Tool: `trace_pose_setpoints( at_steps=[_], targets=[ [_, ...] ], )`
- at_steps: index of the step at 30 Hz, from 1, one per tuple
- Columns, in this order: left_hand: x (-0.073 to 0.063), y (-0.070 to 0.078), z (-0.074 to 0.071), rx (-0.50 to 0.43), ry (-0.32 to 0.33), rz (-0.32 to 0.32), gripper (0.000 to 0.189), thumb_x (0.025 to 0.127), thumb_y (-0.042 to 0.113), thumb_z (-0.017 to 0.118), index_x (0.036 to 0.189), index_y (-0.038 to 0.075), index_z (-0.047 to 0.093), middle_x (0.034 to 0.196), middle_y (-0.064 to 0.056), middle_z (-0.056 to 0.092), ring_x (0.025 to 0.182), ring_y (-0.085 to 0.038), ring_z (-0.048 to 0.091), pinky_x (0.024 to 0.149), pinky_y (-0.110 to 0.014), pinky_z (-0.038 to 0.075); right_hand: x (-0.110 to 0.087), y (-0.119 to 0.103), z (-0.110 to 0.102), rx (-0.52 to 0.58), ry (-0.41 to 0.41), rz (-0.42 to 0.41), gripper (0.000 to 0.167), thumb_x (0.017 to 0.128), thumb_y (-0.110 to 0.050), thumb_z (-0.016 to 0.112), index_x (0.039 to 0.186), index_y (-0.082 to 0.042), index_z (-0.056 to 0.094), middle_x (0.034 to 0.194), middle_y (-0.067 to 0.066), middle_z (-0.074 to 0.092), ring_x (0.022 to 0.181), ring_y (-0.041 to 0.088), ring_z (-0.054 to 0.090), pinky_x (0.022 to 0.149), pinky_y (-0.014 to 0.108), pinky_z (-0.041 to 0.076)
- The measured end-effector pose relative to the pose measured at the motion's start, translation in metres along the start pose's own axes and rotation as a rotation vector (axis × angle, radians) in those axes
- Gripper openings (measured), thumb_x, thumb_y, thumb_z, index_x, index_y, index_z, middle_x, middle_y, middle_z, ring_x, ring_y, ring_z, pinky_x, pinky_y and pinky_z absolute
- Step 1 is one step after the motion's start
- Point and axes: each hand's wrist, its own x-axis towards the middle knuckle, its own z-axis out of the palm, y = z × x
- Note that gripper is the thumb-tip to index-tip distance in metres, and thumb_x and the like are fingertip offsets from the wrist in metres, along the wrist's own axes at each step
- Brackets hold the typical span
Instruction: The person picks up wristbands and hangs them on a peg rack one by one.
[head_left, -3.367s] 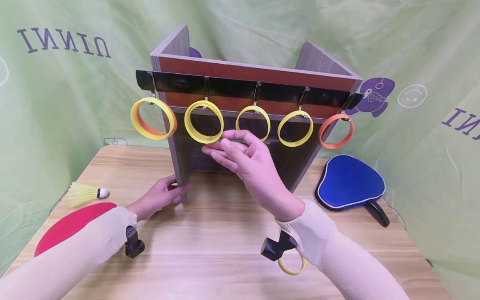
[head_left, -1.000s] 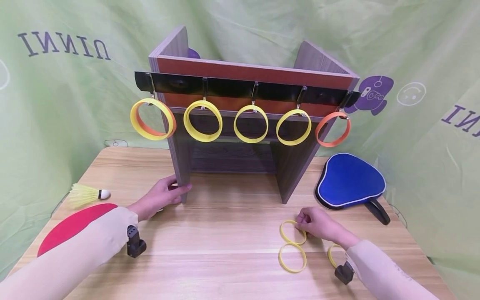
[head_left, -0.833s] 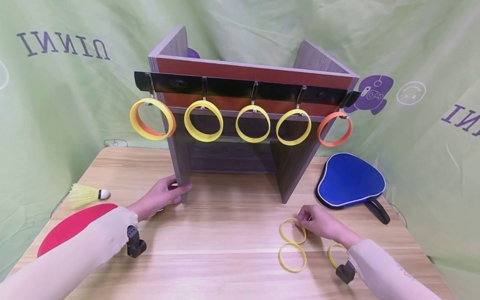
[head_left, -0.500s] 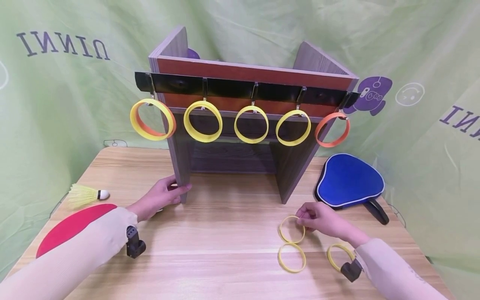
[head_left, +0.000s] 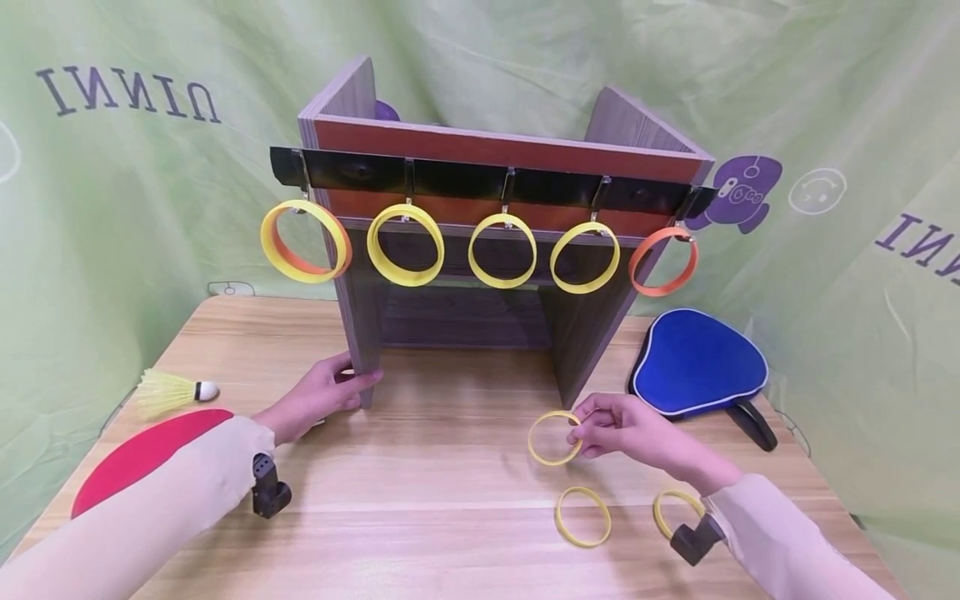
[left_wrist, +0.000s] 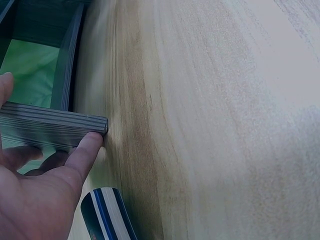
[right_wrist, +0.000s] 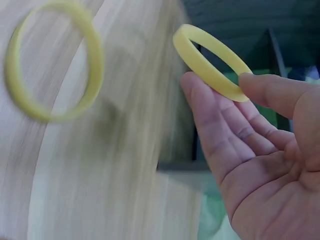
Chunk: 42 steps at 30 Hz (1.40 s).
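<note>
My right hand (head_left: 630,433) pinches a yellow wristband (head_left: 531,440) between thumb and fingers, just above the table. In the right wrist view the wristband (right_wrist: 202,65) stands tilted at the fingertips. Two more yellow wristbands, one nearer (head_left: 584,544) and one by my right wrist (head_left: 657,517), lie on the wood. My left hand (head_left: 318,398) grips the lower front edge of the left side panel (left_wrist: 55,117) of a wooden stand (head_left: 480,142), thumb on the near side. Yellow and orange wristbands (head_left: 405,277) hang from hooks on the stand's black bar (head_left: 457,177).
A red table tennis bat (head_left: 142,454) lies partly under my left sleeve; a striped handle (left_wrist: 112,215) shows beside my left hand. A yellow shuttlecock (head_left: 168,392) lies far left. A blue bat case (head_left: 701,362) is right of the stand. Green cloth (head_left: 862,333) hangs around.
My right hand came down from the hanging wristbands to the table, took hold of a yellow wristband and has lifted it, moving left towards the stand. My left hand has stayed on the panel.
</note>
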Motion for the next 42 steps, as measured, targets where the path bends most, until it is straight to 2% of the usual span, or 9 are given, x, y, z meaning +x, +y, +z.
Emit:
trace_pose_setpoints(
  at_steps=[5, 8, 14, 17, 21, 27, 29, 37, 42],
  targets=[
    [-0.001, 0.0, -0.001, 0.005, -0.007, 0.004, 0.069, 0.106, 0.029, 0.062, 0.159, -0.004, 0.034, 0.148, -0.029, 0.052, 0.113, -0.025, 0.06, 0.086, -0.025, 0.055, 0.005, -0.015, 0.01, 0.087, -0.025, -0.021, 0.03, 0.102, -0.008, 0.066, 0.118, 0.012, 0.051, 0.12, 0.034, 0.072, 0.101, 0.019, 0.078, 0.094, 0.04, 0.062],
    [-0.001, 0.0, 0.0, 0.003, -0.007, 0.004, 0.069, 0.106, 0.029, 0.062, 0.159, -0.005, 0.034, 0.15, -0.029, 0.051, 0.115, -0.026, 0.06, 0.087, -0.025, 0.055, 0.007, -0.029, 0.016, 0.113, -0.026, -0.05, 0.032, 0.103, -0.011, 0.066, 0.12, 0.01, 0.05, 0.124, 0.034, 0.071, 0.107, 0.02, 0.078, 0.096, 0.038, 0.061],
    [-0.001, 0.0, -0.001, 0.004, -0.007, 0.006, 0.069, 0.106, 0.03, 0.062, 0.159, -0.005, 0.033, 0.149, -0.03, 0.051, 0.114, -0.025, 0.06, 0.086, -0.024, 0.055, 0.013, -0.063, 0.025, 0.175, -0.005, -0.135, 0.03, 0.103, -0.01, 0.066, 0.121, 0.006, 0.049, 0.126, 0.03, 0.072, 0.111, 0.021, 0.077, 0.097, 0.037, 0.06],
    [0.0, -0.001, -0.001, 0.0, -0.002, 0.003, 0.068, 0.106, 0.029, 0.062, 0.158, -0.005, 0.035, 0.143, -0.028, 0.054, 0.107, -0.022, 0.06, 0.084, -0.024, 0.054, 0.015, -0.082, 0.029, 0.195, 0.011, -0.183, 0.024, 0.103, -0.008, 0.066, 0.12, 0.0, 0.052, 0.125, 0.022, 0.075, 0.112, 0.021, 0.076, 0.097, 0.037, 0.06],
    [0.001, -0.001, 0.0, 0.004, 0.001, 0.003, 0.068, 0.105, 0.031, 0.064, 0.157, -0.004, 0.038, 0.134, -0.024, 0.056, 0.098, -0.02, 0.059, 0.081, -0.024, 0.053, 0.015, -0.107, 0.036, 0.237, 0.059, -0.257, 0.019, 0.103, -0.005, 0.064, 0.118, -0.004, 0.054, 0.122, 0.013, 0.078, 0.114, 0.021, 0.076, 0.097, 0.036, 0.06],
    [0.0, -0.001, -0.001, 0.029, -0.008, 0.003, 0.07, 0.105, 0.032, 0.064, 0.159, -0.003, 0.035, 0.143, -0.027, 0.054, 0.107, -0.025, 0.059, 0.084, -0.025, 0.053, 0.015, -0.141, 0.048, 0.355, 0.155, -0.365, 0.015, 0.104, -0.002, 0.061, 0.116, -0.005, 0.055, 0.121, 0.009, 0.079, 0.116, 0.021, 0.075, 0.099, 0.038, 0.059],
    [0.0, -0.001, -0.002, 0.028, -0.008, 0.004, 0.07, 0.105, 0.032, 0.063, 0.159, -0.004, 0.035, 0.141, -0.027, 0.055, 0.104, -0.024, 0.059, 0.084, -0.025, 0.052, 0.017, -0.15, 0.05, 0.396, 0.193, -0.386, 0.015, 0.104, 0.0, 0.061, 0.116, -0.006, 0.054, 0.12, 0.008, 0.079, 0.116, 0.02, 0.075, 0.099, 0.036, 0.06],
    [-0.001, 0.0, -0.002, 0.014, 0.01, -0.008, 0.066, 0.104, 0.03, 0.066, 0.154, -0.005, 0.041, 0.113, -0.017, 0.058, 0.08, -0.014, 0.056, 0.075, -0.025, 0.05, 0.028, -0.172, 0.05, 0.464, 0.349, -0.405, 0.012, 0.106, -0.003, 0.057, 0.116, -0.009, 0.053, 0.117, 0.003, 0.08, 0.117, 0.02, 0.075, 0.101, 0.033, 0.058],
    [0.0, -0.001, -0.002, 0.026, 0.017, 0.0, 0.066, 0.104, 0.03, 0.065, 0.153, -0.006, 0.042, 0.124, -0.02, 0.061, 0.087, -0.015, 0.059, 0.078, -0.025, 0.053, 0.038, -0.175, 0.05, 0.487, 0.39, -0.384, 0.011, 0.106, -0.004, 0.058, 0.114, -0.01, 0.054, 0.114, 0.0, 0.08, 0.115, 0.019, 0.076, 0.101, 0.033, 0.058]
  ],
)
